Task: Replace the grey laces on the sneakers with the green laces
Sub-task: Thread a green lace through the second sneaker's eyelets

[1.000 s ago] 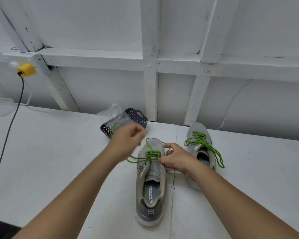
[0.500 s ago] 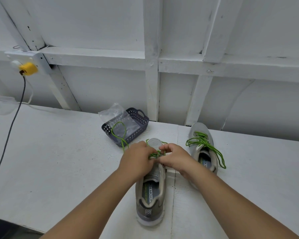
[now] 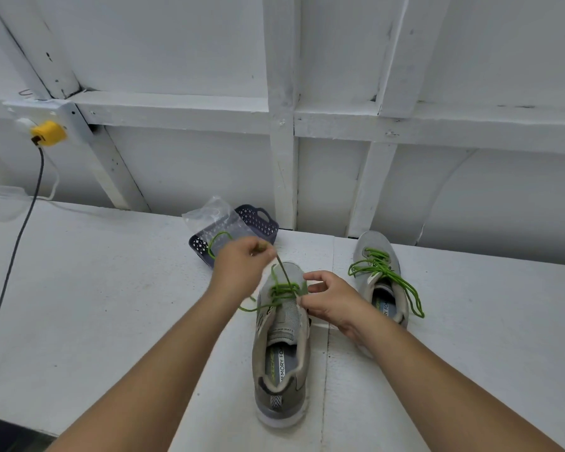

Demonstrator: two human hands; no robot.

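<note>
Head view: right hand [image 3: 331, 300] hides far sneaker's [image 3: 384, 288] heel.

Two bare hands lace a grey sneaker [image 3: 282, 347] standing heel-first toward the white surface's [image 3: 95, 305] near edge. The left hand [image 3: 242, 267] pinches a green lace [image 3: 282, 290] end, drawn taut above the toe; the right hand [image 3: 331, 301] holds the lacing at the eyelets. A second sneaker [image 3: 380, 275], green-laced, sits near the far edge, with a dark basket [image 3: 261, 223] holding a clear bag [image 3: 212, 216].
</note>
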